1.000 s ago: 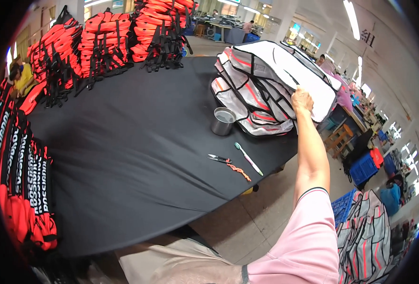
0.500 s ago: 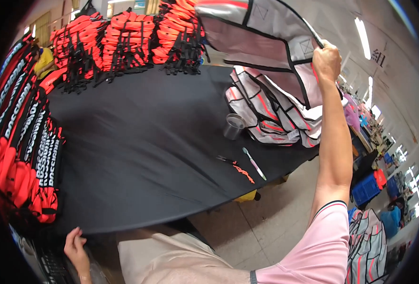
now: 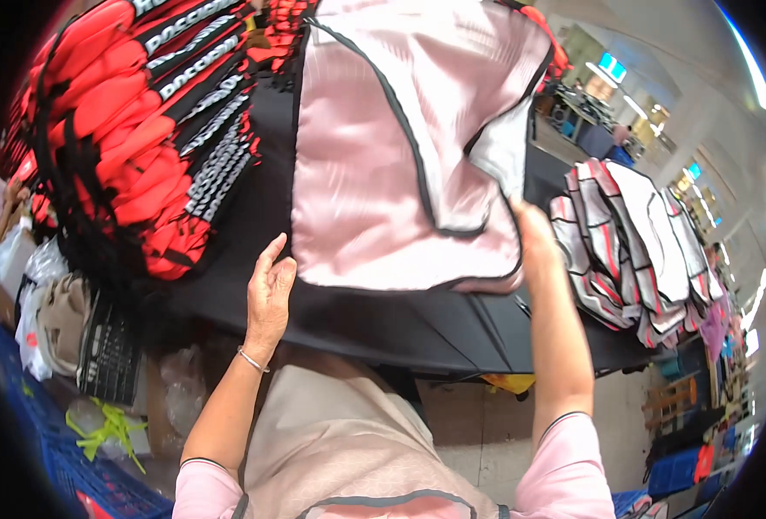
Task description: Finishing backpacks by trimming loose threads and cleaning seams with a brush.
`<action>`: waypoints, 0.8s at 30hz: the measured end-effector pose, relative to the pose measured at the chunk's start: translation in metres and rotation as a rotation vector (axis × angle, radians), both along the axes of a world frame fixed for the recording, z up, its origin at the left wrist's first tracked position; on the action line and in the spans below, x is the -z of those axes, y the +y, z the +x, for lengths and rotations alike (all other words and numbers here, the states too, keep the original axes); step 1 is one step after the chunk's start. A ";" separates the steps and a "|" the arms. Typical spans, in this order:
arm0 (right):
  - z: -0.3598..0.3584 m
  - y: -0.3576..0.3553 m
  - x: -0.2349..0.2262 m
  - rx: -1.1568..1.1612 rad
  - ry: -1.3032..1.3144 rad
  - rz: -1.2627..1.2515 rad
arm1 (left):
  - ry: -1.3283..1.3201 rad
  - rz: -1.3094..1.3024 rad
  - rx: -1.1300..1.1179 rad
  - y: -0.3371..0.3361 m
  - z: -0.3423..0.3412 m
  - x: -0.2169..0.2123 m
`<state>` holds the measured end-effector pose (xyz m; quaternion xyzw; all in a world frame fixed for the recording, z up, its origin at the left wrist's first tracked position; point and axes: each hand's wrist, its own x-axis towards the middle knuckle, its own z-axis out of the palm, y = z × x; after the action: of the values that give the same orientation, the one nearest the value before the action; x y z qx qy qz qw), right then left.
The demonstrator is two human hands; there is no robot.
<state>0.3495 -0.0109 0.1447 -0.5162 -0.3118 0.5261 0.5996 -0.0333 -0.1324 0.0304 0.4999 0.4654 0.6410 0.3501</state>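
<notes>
A large pale pink and white fabric piece [image 3: 361, 190] with black-bound edges hangs in front of me over the black-covered table, its upper layer folded back in a pointed flap. My right hand [image 3: 530, 227] is closed on its lower right edge, the fingers partly hidden and blurred. My left hand [image 3: 270, 290] is raised beside the lower left corner, fingers stretched and apart, with nothing in it. Whether a fingertip touches the edge I cannot tell. To the right lies a pile of similar white pieces [image 3: 629, 242] with black and red trim.
A tall stack of folded red and black pieces [image 3: 153, 130] with white lettering stands at the left of the black table cover [image 3: 383, 327]. A black crate [image 3: 110, 346] and a blue crate [image 3: 80, 471] sit below left. More red pieces [image 3: 283, 35] lie at the back.
My right hand has brought the fabric piece from above the white pile to the middle in front of me. My left hand has risen from the table's edge to beside it. The view has turned left.
</notes>
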 end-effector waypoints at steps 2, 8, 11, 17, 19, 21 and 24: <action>-0.031 -0.019 0.072 0.007 0.098 -0.097 | 0.335 0.014 -0.148 -0.007 -0.019 0.014; -0.087 -0.087 0.186 -0.133 0.163 -0.364 | 0.898 0.046 -0.229 -0.009 -0.080 0.021; -0.099 -0.111 0.169 -0.148 0.098 -0.380 | 0.932 0.014 -0.223 -0.008 -0.087 0.013; -0.047 -0.089 0.158 -0.135 -0.097 -0.320 | 1.249 0.122 -0.140 -0.058 -0.054 0.011; -0.034 -0.070 0.102 -0.216 -0.289 -0.296 | 1.159 0.068 0.044 -0.094 -0.031 0.014; -0.003 -0.031 0.068 -0.354 -0.684 -0.119 | 0.945 0.067 0.330 -0.122 -0.002 0.009; 0.037 0.044 0.015 -0.385 -1.158 0.333 | 0.658 -0.109 0.749 -0.116 0.028 -0.021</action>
<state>0.3862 0.0329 0.1298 -0.5517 -0.7508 0.2043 0.3004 -0.0048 -0.2486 0.0512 0.7895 0.3725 0.2544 0.4162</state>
